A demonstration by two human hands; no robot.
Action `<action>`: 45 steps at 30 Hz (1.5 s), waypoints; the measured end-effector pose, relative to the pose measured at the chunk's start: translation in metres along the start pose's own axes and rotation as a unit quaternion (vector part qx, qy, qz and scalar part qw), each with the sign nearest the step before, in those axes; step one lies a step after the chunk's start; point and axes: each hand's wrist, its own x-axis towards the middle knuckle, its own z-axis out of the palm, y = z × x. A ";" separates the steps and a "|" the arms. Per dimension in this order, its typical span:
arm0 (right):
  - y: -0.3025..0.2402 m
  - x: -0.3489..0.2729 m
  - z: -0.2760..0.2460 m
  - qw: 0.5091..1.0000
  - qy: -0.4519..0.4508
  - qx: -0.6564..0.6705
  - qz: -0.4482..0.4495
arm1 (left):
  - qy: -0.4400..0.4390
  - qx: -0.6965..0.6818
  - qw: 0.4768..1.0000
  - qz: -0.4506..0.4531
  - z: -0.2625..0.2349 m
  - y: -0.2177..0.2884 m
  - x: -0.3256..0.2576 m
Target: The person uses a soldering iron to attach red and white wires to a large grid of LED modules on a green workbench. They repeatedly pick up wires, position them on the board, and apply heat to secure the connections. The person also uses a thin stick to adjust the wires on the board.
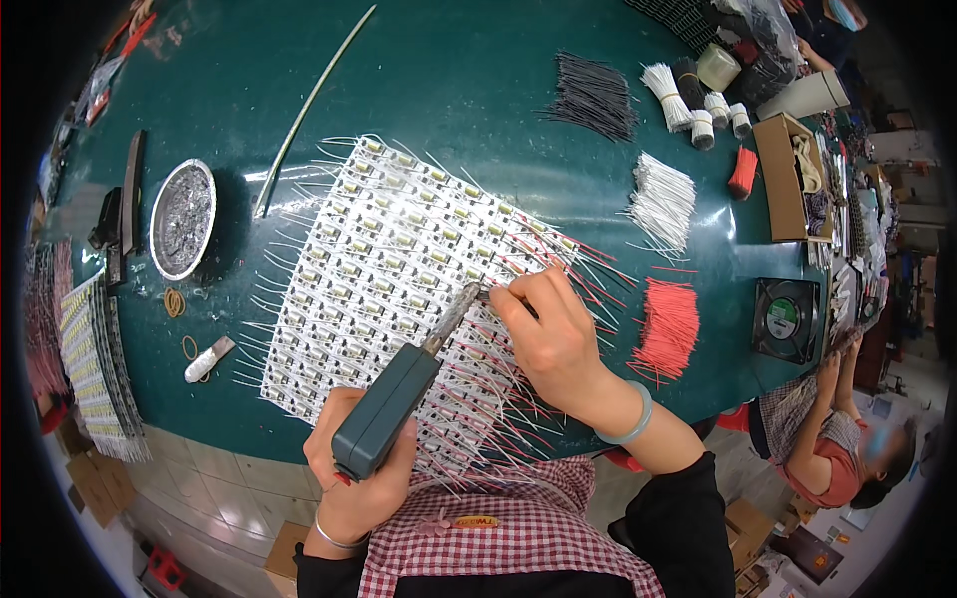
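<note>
Far left edge: stacked strips of small light modules [85, 369] lie at the table rim, half over the edge.
Round tin: a silver foil dish [182, 219] sits on the green table [449, 70], with a dark tool beside it.
Small bits: 2 rubber bands [174, 302] and a white clip [207, 360] lie just below the dish.
Left hand [354, 478]: fingers wrapped tight around the grey-green handle of a soldering iron [394, 399], its metal tip reaching up to the panel.
Panel: a large white sheet of LED modules [389, 269] lies mid-table, white and red wires fanning off its edges.
Right hand [553, 344]: fingertips pinched together on a thin wire, right at the iron's tip on the panel.
Right side: bundles of black wires [593, 95], white wires [663, 204] and red wires [668, 329] lie apart on the table.
Far right: a small fan [788, 319], a cardboard box [783, 179].
</note>
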 end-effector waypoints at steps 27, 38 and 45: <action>0.001 -0.003 0.007 0.999 0.034 -0.019 -0.003 | 0.363 0.157 0.918 -0.038 -0.071 -0.024 -0.004; -0.001 -0.006 0.015 0.995 0.077 -0.057 -0.003 | 0.361 -0.057 0.930 -0.040 -0.095 -0.018 0.031; -0.003 -0.015 0.009 0.998 0.054 -0.021 0.023 | 0.244 -0.176 0.952 -0.058 -0.078 -0.019 0.023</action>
